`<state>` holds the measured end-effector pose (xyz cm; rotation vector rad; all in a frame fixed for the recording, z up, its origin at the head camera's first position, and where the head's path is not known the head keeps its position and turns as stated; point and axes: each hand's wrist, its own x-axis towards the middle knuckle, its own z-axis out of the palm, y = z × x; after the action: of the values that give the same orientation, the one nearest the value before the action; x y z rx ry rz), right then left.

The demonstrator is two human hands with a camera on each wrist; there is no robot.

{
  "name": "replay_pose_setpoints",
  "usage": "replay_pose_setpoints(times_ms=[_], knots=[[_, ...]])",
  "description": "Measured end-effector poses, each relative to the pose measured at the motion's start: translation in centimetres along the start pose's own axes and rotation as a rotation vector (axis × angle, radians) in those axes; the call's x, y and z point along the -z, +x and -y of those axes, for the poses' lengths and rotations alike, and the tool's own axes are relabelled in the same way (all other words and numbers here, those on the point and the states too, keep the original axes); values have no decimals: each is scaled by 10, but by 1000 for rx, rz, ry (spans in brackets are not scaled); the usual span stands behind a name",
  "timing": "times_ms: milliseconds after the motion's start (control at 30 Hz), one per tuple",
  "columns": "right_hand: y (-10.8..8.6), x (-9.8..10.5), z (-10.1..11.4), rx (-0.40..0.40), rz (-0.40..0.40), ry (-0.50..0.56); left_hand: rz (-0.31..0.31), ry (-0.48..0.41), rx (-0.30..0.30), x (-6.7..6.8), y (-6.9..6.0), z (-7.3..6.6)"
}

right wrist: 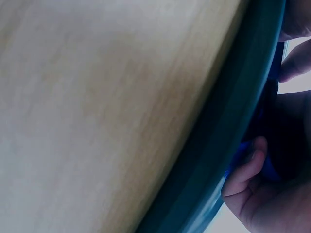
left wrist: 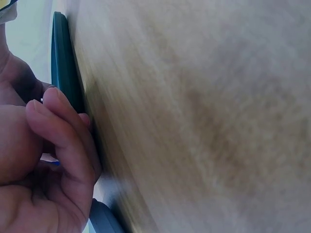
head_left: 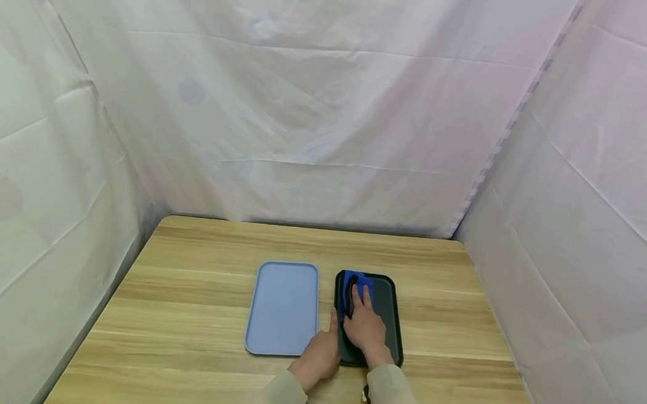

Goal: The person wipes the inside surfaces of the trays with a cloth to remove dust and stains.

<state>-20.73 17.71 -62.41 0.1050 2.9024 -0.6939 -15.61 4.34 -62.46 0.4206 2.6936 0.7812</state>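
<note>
A dark green tray [head_left: 388, 311] lies on the table, with a blue cloth [head_left: 354, 277] bearing a black loop inside its upper left part. Two fingers of my right hand [head_left: 367, 329] are straight and spread, pressing on the cloth. In the right wrist view, my right hand [right wrist: 269, 204] has some fingers bent beside the blue material [right wrist: 270, 170]. My left hand [head_left: 321, 354] touches the dark tray's left edge with its index finger extended. Its other fingers look bent in the left wrist view, where the hand [left wrist: 63, 160] shows near the tray's side [left wrist: 67, 63].
Left of the dark tray, a light blue tray [head_left: 285, 308] lies flat, its lower right corner close to my left hand. Both trays rest on a wood-grain table [head_left: 194, 317]. Pale fabric [head_left: 317, 115] hangs behind the table and at both sides.
</note>
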Motion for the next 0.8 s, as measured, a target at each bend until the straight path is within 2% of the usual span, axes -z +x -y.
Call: replay_pose_setpoints(times_ms=[300,500,800], knots=[[-1,0,2,-11,38,-11,-3,-29,-2,-3,1,1],[-1,0,1,-7,47,-11,5,-68,19,-2,1,1],[-8,3,2,-1,57,-10,-3,-57,8,1,0,0]])
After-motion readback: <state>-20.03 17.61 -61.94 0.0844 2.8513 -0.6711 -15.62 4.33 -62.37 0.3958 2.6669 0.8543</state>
